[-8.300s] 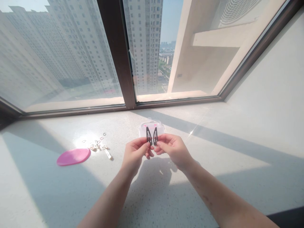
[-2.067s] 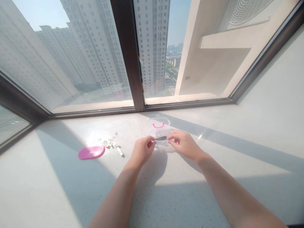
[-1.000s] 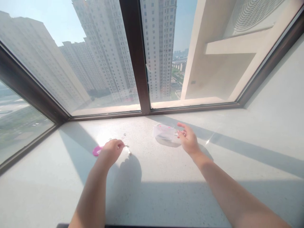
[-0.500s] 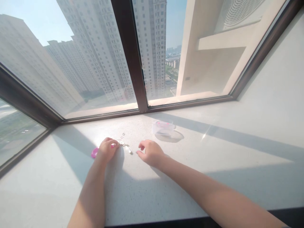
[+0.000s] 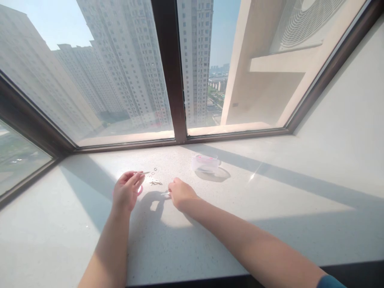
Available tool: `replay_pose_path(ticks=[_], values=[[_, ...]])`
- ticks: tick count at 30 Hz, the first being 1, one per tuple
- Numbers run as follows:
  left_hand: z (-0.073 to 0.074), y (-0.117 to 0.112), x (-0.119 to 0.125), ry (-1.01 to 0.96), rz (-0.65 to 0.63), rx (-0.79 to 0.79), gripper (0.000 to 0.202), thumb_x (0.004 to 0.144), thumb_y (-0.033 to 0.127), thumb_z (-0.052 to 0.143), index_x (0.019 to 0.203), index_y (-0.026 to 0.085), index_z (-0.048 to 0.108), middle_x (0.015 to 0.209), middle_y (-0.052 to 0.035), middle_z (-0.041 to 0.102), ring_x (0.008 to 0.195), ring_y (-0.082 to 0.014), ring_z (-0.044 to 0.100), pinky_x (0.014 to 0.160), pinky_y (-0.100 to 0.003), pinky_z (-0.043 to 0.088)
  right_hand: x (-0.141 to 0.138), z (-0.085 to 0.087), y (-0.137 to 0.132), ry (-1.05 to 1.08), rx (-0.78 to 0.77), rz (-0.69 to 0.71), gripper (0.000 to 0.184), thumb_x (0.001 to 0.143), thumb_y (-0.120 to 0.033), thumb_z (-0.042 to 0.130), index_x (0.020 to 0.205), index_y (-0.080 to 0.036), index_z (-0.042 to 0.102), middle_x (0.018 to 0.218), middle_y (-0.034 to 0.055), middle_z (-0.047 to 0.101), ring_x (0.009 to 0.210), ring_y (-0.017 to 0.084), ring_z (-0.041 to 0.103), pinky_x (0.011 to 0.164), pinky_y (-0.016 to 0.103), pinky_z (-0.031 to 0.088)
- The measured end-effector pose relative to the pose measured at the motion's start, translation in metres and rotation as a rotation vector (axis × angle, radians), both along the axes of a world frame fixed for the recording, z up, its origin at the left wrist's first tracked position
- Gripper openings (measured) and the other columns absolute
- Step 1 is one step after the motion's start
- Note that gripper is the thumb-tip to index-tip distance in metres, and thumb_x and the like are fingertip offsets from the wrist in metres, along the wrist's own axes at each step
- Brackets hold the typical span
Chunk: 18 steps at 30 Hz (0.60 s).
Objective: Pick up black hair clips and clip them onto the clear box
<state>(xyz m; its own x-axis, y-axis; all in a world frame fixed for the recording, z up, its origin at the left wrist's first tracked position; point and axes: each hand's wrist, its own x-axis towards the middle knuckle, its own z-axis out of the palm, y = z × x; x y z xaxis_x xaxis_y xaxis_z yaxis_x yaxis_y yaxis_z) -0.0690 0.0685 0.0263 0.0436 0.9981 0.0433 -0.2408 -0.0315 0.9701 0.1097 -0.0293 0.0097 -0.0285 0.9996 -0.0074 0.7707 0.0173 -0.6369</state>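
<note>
My left hand [image 5: 127, 188] is raised above the sill, its fingertips pinching a thin silvery metal piece [image 5: 145, 173] that points right. Closed on a small, slim, silvery metal strip [image 5: 165, 193], my right hand [image 5: 182, 193] rests low over the surface; the strip's exact kind is too small to tell. Between the hands lies a little heap of shiny metal bits [image 5: 155, 182]. Just behind it are small metal rings [image 5: 155, 169]. A pink round object [image 5: 140, 190] is partly hidden behind my left hand.
A clear plastic box [image 5: 205, 164] with pink marks stands behind my right hand. The pale speckled sill [image 5: 270, 172] runs to a brown window frame [image 5: 180, 138] at the back and ends at a dark front edge. Shadows cross the sill.
My left hand has lifted away from the metal heap with a thin piece in its fingers. My right hand has moved slightly left and taken hold of the strip lying there.
</note>
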Motion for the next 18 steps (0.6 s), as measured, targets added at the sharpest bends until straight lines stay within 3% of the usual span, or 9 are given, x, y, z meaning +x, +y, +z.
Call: replay_pose_path(ticks=[4,6,8,10,12,18], values=[[0.016,-0.018,0.021,-0.083,-0.055,-0.030,0.025,0.056,0.017,0.078,0.076,0.015,0.063,0.071,-0.0021,0.068,0.072,-0.0161,0.068,0.073,-0.030,0.055,0.046,0.010,-0.026,0.148,0.037,-0.106,0.005,0.084,-0.014,0.057,0.080,-0.017,0.058,0.089,0.0058,0.062,0.078,0.016,0.059,0.066,0.027,0.042],[0.022,-0.029,0.036,-0.067,-0.119,-0.039,0.022,0.056,0.016,0.080,0.073,0.013,0.065,0.070,-0.0037,0.069,0.075,-0.0171,0.068,0.078,-0.030,0.055,0.071,0.012,-0.036,0.242,0.010,-0.130,0.005,0.087,-0.017,0.052,0.084,-0.018,0.055,0.075,0.0029,0.063,0.064,0.014,0.061,0.059,0.026,0.045],[0.024,-0.038,0.055,-0.067,-0.181,-0.066,0.021,0.057,0.015,0.081,0.072,0.011,0.067,0.072,-0.0059,0.070,0.079,-0.0181,0.069,0.084,-0.032,0.054,0.090,0.011,-0.043,0.536,-0.019,-0.150,0.007,0.084,-0.020,0.059,0.082,-0.018,0.052,0.071,0.0012,0.063,0.063,0.014,0.064,0.059,0.026,0.051],[0.021,-0.045,0.077,-0.103,-0.246,-0.097,0.018,0.060,0.017,0.081,0.071,0.011,0.068,0.074,-0.0068,0.071,0.085,-0.0190,0.069,0.091,-0.033,0.052,0.105,0.008,-0.047,0.837,-0.010,-0.208,0.019,0.077,-0.024,0.069,0.078,-0.017,0.051,0.069,-0.0002,0.062,0.066,0.016,0.067,0.062,0.029,0.054],[0.015,-0.051,0.100,-0.129,-0.300,-0.144,0.017,0.064,0.018,0.081,0.069,0.010,0.067,0.073,-0.0069,0.070,0.085,-0.0194,0.069,0.093,-0.034,0.051,0.114,0.004,-0.049,1.008,0.018,-0.266,0.025,0.071,-0.027,0.076,0.077,-0.017,0.054,0.070,-0.0007,0.062,0.066,0.016,0.068,0.064,0.031,0.056],[-0.005,-0.071,0.155,-0.186,-0.348,-0.277,0.023,0.066,0.010,0.077,0.087,0.012,0.069,0.088,-0.0089,0.071,0.086,-0.0174,0.069,0.095,-0.034,0.049,0.127,-0.013,-0.055,1.127,0.048,-0.308,0.026,0.067,-0.033,0.079,0.079,-0.014,0.065,0.075,0.0038,0.068,0.073,0.016,0.068,0.075,0.033,0.057]])
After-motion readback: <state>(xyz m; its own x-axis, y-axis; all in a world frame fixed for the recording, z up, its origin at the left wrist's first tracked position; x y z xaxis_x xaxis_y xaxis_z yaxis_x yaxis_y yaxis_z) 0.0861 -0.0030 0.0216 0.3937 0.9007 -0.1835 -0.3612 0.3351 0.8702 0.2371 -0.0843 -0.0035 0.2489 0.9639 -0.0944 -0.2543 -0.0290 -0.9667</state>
